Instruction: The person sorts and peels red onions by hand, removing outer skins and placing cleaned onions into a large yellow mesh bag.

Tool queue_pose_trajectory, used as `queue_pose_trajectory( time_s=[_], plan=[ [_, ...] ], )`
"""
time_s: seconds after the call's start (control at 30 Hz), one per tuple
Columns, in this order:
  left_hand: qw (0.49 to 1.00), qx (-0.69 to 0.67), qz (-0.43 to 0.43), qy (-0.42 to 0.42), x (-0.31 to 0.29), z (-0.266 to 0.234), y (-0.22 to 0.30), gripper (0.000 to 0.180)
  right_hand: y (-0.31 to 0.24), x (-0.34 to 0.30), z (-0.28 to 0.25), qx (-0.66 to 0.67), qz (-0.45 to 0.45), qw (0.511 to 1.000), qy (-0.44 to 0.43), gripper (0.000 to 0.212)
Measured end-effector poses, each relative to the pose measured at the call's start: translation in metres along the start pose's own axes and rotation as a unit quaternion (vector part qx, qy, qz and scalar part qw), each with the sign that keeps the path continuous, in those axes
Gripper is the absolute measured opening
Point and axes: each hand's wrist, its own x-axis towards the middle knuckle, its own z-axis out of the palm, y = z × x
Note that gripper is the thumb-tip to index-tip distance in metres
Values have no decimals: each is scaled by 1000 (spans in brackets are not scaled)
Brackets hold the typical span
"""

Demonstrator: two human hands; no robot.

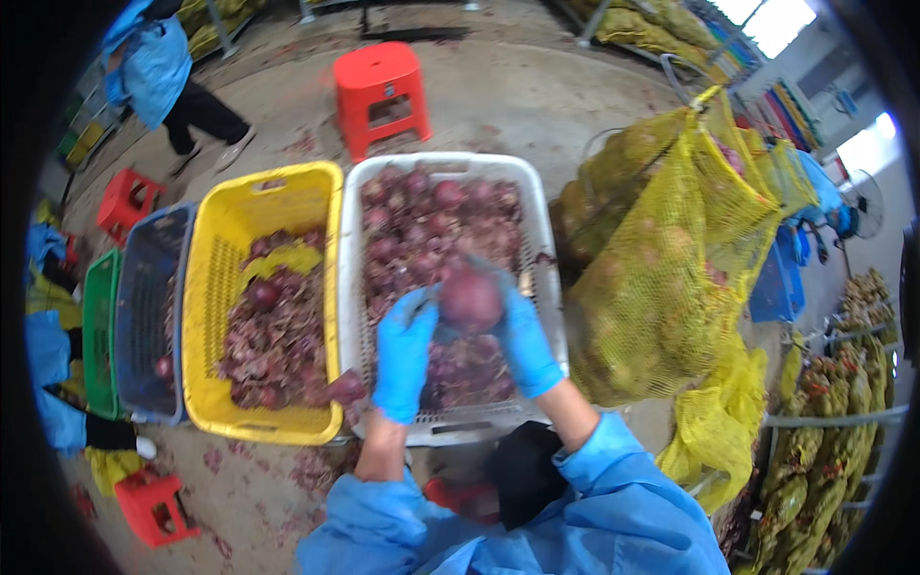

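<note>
A large red onion (470, 300), a little blurred, is held up between my two blue-gloved hands. My left hand (404, 347) closes on its left side, with the fingertips at the onion's edge. Around the right side curls my right hand (524, 335), whose fingers are partly hidden behind the onion. Both hands are above a white basket (539, 216) full of red onions (422, 225) and loose skins. Just left of my left wrist, a smaller onion (346, 386) rests near the rims of the white and yellow baskets.
Left stands a yellow basket (213, 230) holding onions, skins and yellow netting, then a blue basket (144, 316) and a green one (102, 326). Yellow mesh sacks (652, 278) bulge at the right. Red stools (379, 81) stand around; a person in blue (158, 67) is far left.
</note>
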Motion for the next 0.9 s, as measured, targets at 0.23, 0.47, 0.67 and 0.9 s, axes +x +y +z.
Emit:
queue_pose_trajectory(
  time_s=[0.23,0.47,0.67,0.9],
  plan=[
    [997,-41,-23,-61,4,5,12,39,10,-3,-7,-78,-37,996,13,45],
    [984,-136,-54,-102,3,2,21,54,5,-5,2,-54,-37,997,-28,60],
    [988,-36,50,-139,5,2,23,59,15,-2,-6,74,12,996,-48,60],
    [995,-53,-16,-85,-2,3,21,49,0,1,1,-12,-4,996,-93,54]
  ],
)
